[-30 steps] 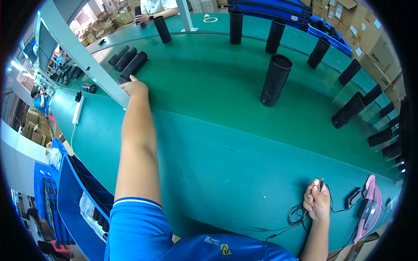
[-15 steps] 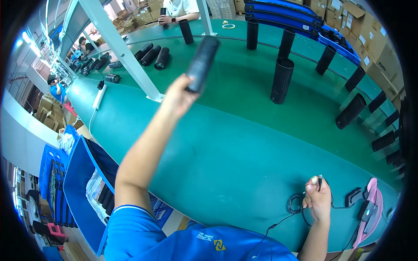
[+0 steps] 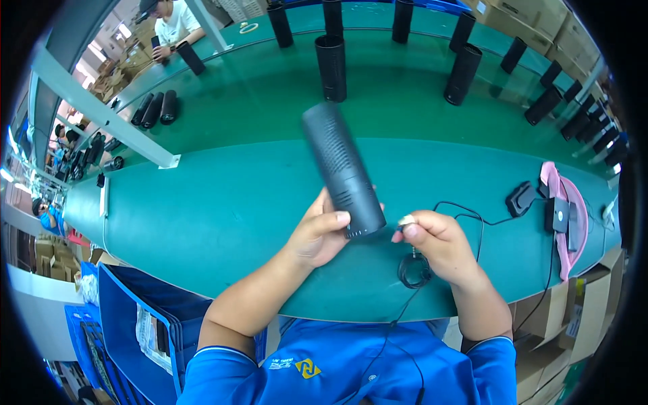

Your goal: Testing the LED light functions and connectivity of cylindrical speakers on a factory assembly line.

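Observation:
My left hand point(image 3: 317, 233) is closed round the lower end of a black cylinder point(image 3: 343, 169) with a patterned grille on its side. The cylinder leans, its top tipped to the left, and is held above the green worktop. Close to its lower end, my right hand point(image 3: 445, 246) pinches a small cable plug point(image 3: 403, 227); the plug's tip is mostly hidden by fingers. A coiled black cable point(image 3: 413, 271) hangs below that hand. Plug and cylinder are apart.
Several black cylinders, one of them nearby point(image 3: 331, 71), stand on the green conveyor belt point(image 3: 256, 101). On the right lie a black adapter point(image 3: 520, 199) and a pink headband-like item point(image 3: 574, 223). A blue bin point(image 3: 135, 317) stands lower left; a co-worker point(image 3: 177, 27) sits across.
My left hand has brought the cylinder back from over the belt to in front of me. My right hand has moved left with the plug, towards the cylinder. The view has turned right.

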Tool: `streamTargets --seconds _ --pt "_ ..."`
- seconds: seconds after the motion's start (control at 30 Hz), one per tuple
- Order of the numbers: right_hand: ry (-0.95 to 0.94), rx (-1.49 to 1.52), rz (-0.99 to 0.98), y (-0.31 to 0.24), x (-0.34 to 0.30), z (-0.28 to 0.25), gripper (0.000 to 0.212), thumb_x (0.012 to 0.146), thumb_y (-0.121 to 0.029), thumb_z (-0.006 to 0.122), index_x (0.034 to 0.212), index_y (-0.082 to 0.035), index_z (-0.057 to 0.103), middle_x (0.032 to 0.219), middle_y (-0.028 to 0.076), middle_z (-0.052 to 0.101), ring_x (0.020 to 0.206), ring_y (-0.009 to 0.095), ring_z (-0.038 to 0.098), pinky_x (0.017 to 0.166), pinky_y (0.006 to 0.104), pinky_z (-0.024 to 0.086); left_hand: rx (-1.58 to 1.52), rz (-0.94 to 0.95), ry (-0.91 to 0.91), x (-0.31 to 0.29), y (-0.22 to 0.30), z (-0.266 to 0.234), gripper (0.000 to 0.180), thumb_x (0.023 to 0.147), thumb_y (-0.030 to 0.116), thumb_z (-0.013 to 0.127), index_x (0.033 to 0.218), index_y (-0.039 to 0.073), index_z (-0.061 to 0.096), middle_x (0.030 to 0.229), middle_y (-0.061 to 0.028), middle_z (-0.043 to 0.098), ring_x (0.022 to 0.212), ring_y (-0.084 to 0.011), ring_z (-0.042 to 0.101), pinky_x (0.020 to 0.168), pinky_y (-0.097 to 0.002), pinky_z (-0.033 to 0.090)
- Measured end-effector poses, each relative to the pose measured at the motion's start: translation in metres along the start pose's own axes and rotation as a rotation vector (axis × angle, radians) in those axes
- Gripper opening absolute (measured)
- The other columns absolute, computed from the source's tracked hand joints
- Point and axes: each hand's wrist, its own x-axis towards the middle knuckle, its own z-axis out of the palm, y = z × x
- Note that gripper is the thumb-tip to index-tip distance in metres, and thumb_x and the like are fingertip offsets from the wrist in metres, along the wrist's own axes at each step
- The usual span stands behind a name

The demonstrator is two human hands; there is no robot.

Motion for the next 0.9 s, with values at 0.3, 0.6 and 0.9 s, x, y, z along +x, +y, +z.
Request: streamTargets --seconds 0.3,0.6,0.9 --pt "0.059 -0.134 -0.099 -0.004 -0.003 0.012 0.020 0.092 -0.013 0.048 0.080 -0.003 0.060 0.064 -0.002 0.049 0.056 0.007 0.039 0.052 0.0221 0.032 -0.143 -0.057 -0.070 -0.008 -0.007 -0.024 0.081 0.072 0.040 0.074 0.136 0.014 0.033 0.116 -0.0135 0.052 0.108 -0.0305 0.054 0.095 -0.0502 0.043" --pt "-0.094 -0.059 0.082 -0.006 -0.003 0.006 0.024 0.093 -0.014 0.046 0.077 -0.003 0.060 0.064 -0.001 0.047 0.057 0.009 0.037 0.053 0.0230 0.030 -0.170 -0.029 -0.007 -0.009 0.009 0.009 0.087 0.072 0.037 0.075 0.139 0.011 0.027 0.114 -0.0124 0.052 0.105 -0.0276 0.056 0.095 -0.0484 0.044" --pt "-0.195 -0.178 0.105 -0.002 0.001 0.012 0.025 0.092 -0.015 0.047 0.073 -0.004 0.059 0.060 0.002 0.048 0.054 0.012 0.039 0.050 0.0267 0.031 0.093 0.171 -0.036 -0.015 -0.005 -0.003 0.091 0.070 0.034 0.076 0.142 0.017 0.022 0.115 -0.0106 0.049 0.103 -0.0269 0.055 0.093 -0.0459 0.046"
